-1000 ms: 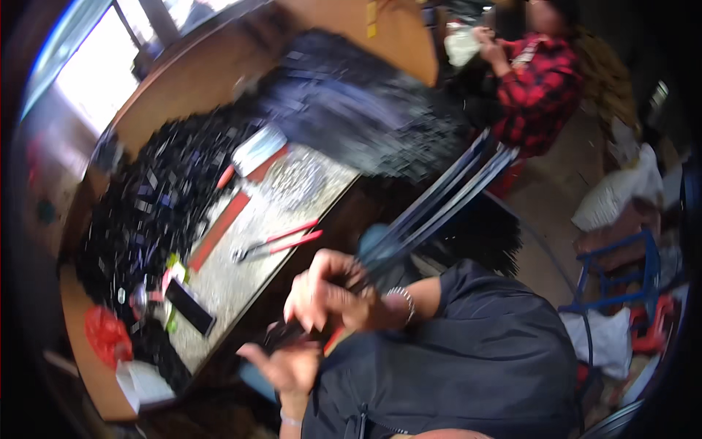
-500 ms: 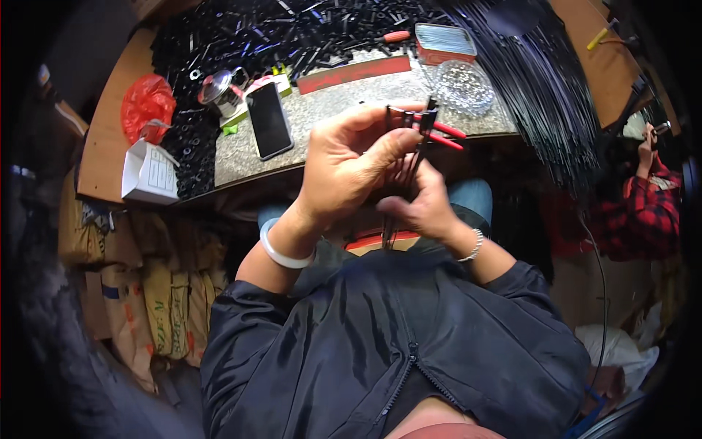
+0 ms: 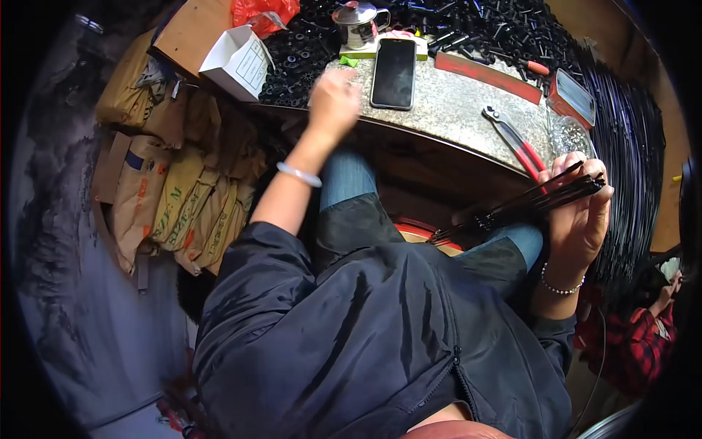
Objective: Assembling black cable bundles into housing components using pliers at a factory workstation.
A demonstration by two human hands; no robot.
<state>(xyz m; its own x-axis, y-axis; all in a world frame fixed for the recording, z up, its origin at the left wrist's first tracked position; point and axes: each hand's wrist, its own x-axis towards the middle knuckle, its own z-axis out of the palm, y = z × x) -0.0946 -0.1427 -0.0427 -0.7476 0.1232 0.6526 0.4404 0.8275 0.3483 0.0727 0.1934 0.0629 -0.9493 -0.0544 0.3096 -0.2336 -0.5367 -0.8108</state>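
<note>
A bundle of thin dark rods [image 3: 523, 201] is gripped in my right hand [image 3: 581, 216] at the table's near right edge. Its far ends look black and thicker, and the bundle slants down left toward my lap. My left hand [image 3: 335, 108], apart from it, hovers over the near edge between the small black parts [image 3: 289, 80] and the phone [image 3: 393, 73]. Motion smears its fingers, so whether they hold anything is unclear. Pliers with red handles [image 3: 518, 143] lie on the speckled tabletop [image 3: 446, 110], their handle ends close to my right hand.
A red-topped bar [image 3: 486, 77], a tin of thin rods [image 3: 572, 99] and a clear dish of small pieces [image 3: 569, 135] lie on the table. At left stand a metal cup [image 3: 358, 25], a white box [image 3: 238, 62] and a red bag [image 3: 265, 13]. Long black rods [image 3: 625, 154] hang at right; another person [image 3: 643, 340] sits beyond.
My left hand has let go of the bundle and moved left. My right hand has carried the rods right. The view has shifted, and the pliers now show fully on the table.
</note>
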